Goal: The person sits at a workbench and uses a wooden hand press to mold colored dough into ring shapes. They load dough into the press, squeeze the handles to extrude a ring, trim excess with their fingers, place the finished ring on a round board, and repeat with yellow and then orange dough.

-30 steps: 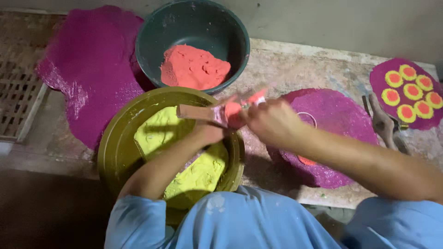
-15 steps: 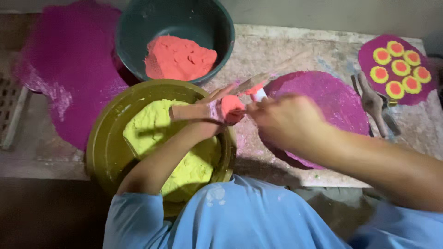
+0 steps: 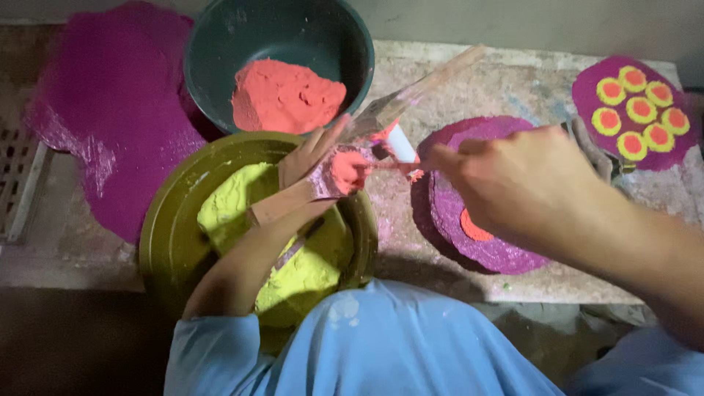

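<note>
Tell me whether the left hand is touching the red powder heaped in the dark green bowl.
Apart. The head view shows the left hand over the olive bowl, with the dark green bowl rim between it and the red powder.

Stained stone slab (image 3: 513,81), plain grey wall (image 3: 528,22), dim light

A bowl (image 3: 213,66) of powder (image 3: 286,95) sits behind the left hand's fingers (image 3: 323,143); a second bowl (image 3: 165,242) lies under them (nearer the body), a disc (image 3: 506,249) to their right.
</note>
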`<state>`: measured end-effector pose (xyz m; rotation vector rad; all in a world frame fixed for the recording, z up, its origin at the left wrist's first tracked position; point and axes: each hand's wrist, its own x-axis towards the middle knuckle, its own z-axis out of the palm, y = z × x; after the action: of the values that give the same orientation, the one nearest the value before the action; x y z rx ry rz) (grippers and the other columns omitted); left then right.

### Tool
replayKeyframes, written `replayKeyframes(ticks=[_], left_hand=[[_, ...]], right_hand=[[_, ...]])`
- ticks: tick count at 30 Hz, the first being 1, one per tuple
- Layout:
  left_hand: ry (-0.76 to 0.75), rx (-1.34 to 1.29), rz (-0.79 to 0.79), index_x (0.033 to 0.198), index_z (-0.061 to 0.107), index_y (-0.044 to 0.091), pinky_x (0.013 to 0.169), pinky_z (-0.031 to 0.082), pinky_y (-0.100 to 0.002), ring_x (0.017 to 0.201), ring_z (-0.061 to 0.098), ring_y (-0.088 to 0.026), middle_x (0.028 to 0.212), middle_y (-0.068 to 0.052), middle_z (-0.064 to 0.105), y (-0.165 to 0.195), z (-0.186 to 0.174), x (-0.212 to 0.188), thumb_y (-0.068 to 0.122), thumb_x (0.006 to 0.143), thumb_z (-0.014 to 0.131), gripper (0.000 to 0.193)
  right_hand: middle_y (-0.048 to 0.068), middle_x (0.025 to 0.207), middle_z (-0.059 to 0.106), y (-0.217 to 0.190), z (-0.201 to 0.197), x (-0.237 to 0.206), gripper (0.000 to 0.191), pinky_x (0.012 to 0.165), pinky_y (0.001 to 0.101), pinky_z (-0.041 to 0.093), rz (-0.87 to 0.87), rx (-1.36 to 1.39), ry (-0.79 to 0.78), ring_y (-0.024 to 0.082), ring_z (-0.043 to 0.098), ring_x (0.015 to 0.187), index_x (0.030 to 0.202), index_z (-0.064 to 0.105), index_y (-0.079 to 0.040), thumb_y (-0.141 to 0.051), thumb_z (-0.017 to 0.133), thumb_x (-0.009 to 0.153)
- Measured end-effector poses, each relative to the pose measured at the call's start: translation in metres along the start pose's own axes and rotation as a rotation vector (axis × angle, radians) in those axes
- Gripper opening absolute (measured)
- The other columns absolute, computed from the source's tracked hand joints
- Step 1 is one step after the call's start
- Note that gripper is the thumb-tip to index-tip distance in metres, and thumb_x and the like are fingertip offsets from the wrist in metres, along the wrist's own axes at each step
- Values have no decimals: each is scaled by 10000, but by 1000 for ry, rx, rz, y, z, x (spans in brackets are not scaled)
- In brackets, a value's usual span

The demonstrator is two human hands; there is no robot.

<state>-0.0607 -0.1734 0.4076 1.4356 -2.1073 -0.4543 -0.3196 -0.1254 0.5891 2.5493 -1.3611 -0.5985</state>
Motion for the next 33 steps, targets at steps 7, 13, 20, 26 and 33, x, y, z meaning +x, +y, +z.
replayKeyframes(ticks=[7,13,20,26,33], left_hand=[[32,48,269,1292,603,196,1071,429,-425,1324,538,-366,1527,-153,498,-1,52,6,361,805,760,538],[146,-122,-26,1336,647,155,1085,532,-393,1234,671,-303,1348,-104,673,-38,46,13,312,972,738,407],[511,52,84,1449,508,67,933,557,-434,1115,673,-389,1337,-171,614,-7,33,25,264,911,758,625],[418,320,46,1550,432,114,1012,561,-445,1222,600,-397,1618,-212,436,-11,14,38,298,999,655,622],[216,445,-53,1547,426,128,1087,485,-507,1398,371,-545,1651,-292,156,-15,44,48,324,953,650,665]], right_hand=[[78,805,683,-54,29,42,182,439,369,531,-218,-106,271,223,699,579,1036,615,-70,-145,573,876],[90,785,685,-6,41,3,162,450,421,513,16,172,341,272,702,596,1061,625,-79,-165,598,926],[245,1127,711,-56,118,65,507,752,433,569,-53,1125,700,323,723,892,1535,492,-82,-68,528,1029],[134,810,651,-59,164,59,474,586,334,499,83,1511,244,129,510,596,1496,519,-109,-154,526,1024],[68,687,540,-49,176,97,478,568,294,454,224,1441,347,100,483,596,1508,557,-142,-156,533,1031]])
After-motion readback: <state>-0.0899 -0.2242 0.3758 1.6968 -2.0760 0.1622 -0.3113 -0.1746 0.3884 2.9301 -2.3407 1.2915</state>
